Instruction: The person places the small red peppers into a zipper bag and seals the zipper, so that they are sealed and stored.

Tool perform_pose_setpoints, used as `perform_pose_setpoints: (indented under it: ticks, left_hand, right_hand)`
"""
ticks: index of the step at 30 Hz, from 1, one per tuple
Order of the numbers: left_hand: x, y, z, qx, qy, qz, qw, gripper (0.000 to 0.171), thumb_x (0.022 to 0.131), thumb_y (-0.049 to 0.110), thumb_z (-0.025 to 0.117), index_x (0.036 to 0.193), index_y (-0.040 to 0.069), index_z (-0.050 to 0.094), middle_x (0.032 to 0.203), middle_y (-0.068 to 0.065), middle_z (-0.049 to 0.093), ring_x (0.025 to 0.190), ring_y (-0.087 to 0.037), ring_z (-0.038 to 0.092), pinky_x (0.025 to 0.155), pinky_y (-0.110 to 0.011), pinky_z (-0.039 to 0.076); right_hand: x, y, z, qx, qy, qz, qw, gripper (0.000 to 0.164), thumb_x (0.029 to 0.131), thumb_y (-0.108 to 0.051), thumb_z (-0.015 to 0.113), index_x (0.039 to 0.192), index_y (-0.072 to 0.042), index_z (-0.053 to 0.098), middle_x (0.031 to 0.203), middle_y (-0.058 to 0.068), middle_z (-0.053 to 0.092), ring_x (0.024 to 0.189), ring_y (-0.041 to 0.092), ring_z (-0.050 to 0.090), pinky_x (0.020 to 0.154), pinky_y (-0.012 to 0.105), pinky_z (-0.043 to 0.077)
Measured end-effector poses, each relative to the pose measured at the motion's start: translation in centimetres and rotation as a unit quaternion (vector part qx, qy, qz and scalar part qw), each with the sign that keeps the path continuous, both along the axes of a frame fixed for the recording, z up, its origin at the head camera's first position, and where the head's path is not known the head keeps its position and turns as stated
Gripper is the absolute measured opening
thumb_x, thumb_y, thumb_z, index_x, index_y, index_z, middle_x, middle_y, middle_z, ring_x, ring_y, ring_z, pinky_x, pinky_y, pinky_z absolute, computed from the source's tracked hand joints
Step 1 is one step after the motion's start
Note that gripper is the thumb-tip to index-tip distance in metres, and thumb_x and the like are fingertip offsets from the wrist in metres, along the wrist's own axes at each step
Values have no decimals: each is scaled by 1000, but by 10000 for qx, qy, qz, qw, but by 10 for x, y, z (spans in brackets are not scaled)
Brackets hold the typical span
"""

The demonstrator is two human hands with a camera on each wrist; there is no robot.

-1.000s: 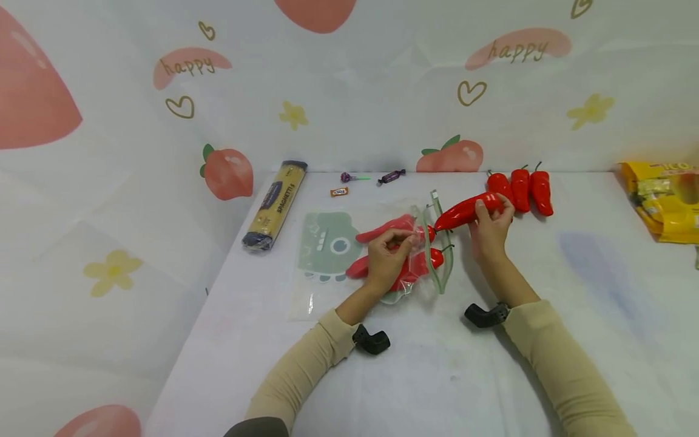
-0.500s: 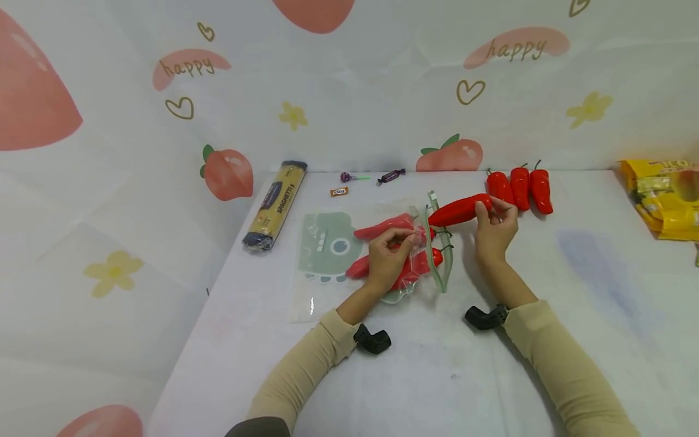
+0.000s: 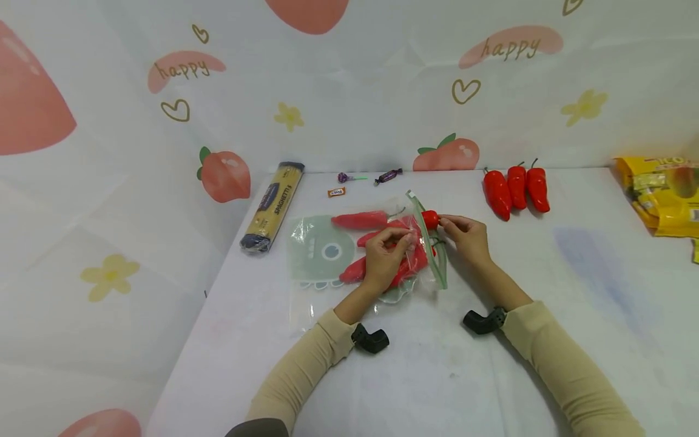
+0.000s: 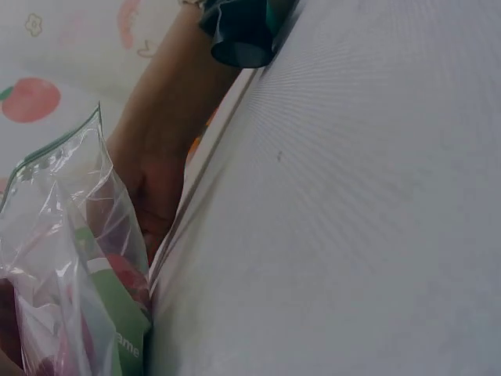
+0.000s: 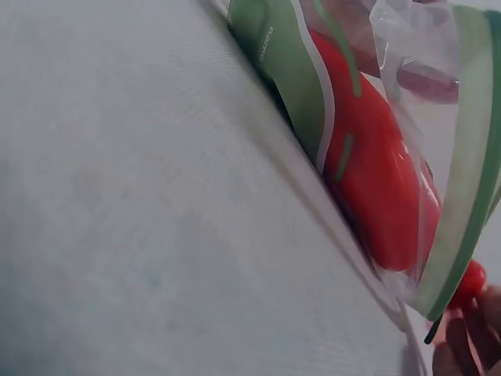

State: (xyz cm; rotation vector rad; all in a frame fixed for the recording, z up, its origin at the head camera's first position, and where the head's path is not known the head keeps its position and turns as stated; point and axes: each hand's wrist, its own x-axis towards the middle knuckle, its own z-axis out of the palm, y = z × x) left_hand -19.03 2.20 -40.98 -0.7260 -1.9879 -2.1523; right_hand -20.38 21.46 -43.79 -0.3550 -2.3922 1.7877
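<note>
A clear zip bag (image 3: 434, 258) with a green seal and a green cartoon print lies on the table, holding several red chili peppers (image 3: 363, 220). With thumb and fingers my left hand (image 3: 383, 258) pinches the upper film near the bag's mouth. My right hand (image 3: 471, 240) pinches the stem end of another red chili pepper (image 3: 429, 219), whose body is inside the bag while its end sticks out past the seal. In the right wrist view, the right fingers (image 5: 477, 333) sit beside the seal at that end. The left wrist view shows the bag's film (image 4: 59, 235) up close.
Three more red chili peppers (image 3: 516, 188) lie at the back right. Behind the bag are a lollipop (image 3: 349, 177) and two wrapped candies (image 3: 388, 176). A spaghetti pack (image 3: 273, 206) lies to the left, and a yellow bag (image 3: 663, 194) sits at the far right.
My right hand has moved left, and the pepper it holds has gone from outside the mouth to mostly inside the bag. The left hand keeps its grip on the film.
</note>
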Motion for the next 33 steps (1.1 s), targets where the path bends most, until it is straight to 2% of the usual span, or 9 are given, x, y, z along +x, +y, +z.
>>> perform_pose_setpoints:
  ticks: [4,7,10,13,17,22,26,29,33]
  left_hand:
    - [-3,-1,-1,84,10,-185,9998,17,86,-2,58,96,-16,61,93,-32,64,71,-11,64,70,-25,56]
    - [-5,-1,-2,128,39,-348,9993,17,86,-3,57,96,-17,60,93,-34,63,70,-7,64,69,-24,56]
    - [-7,-1,-3,174,93,-487,9986,16,85,-5,58,94,-18,59,89,-36,62,68,-3,62,68,-22,55]
    - [-8,-1,-3,207,107,-588,9980,15,85,-7,57,93,-19,59,85,-37,60,66,0,61,65,-20,55]
    - [-10,0,-8,316,117,-640,9974,13,84,-9,56,91,-20,58,82,-38,59,65,1,60,62,-16,53]
    - [-16,4,-21,526,96,-653,9964,12,84,-9,56,91,-19,59,83,-39,58,65,1,61,63,-17,53]
    - [-15,7,-26,562,79,-734,9957,14,85,-5,58,92,-18,59,84,-38,59,66,0,62,65,-21,55]
    - [-15,8,-28,526,101,-758,9957,16,86,-2,59,92,-17,59,84,-37,60,66,-1,62,67,-21,55]
    - [-17,8,-29,473,113,-691,9964,17,86,1,59,93,-15,60,84,-35,61,67,-1,62,68,-20,55]
  right_hand:
    - [-4,0,-3,270,422,814,9954,42,94,-33,49,125,-5,56,127,16,56,103,2,55,82,7,45]
    - [-7,2,-3,204,727,955,9926,40,95,-29,48,124,-3,56,126,16,57,104,2,57,83,8,45]
    - [-10,10,1,-157,836,469,9953,39,95,-26,47,123,0,56,118,9,64,97,-1,59,80,8,47]
    - [-16,27,7,-974,883,-423,9904,36,94,-20,49,123,2,55,106,-2,67,94,3,60,79,8,47]
    - [-30,57,20,-1300,773,-1319,9797,38,93,-22,51,127,-7,54,114,-4,63,110,9,51,95,12,42]
    - [-51,87,30,-520,349,-1583,9854,43,94,-30,48,135,-18,46,139,-3,48,129,11,38,110,24,29]
    - [-65,99,28,448,-8,-1248,9912,48,96,-29,44,141,-14,36,146,6,38,135,20,33,112,33,28]
    - [-70,100,24,1081,-214,-1018,9887,50,96,-24,43,143,-11,31,147,12,34,136,27,30,111,41,28]
    - [-74,96,18,1346,-278,-969,9858,51,95,-16,46,143,-9,30,145,16,35,135,30,30,111,45,27]
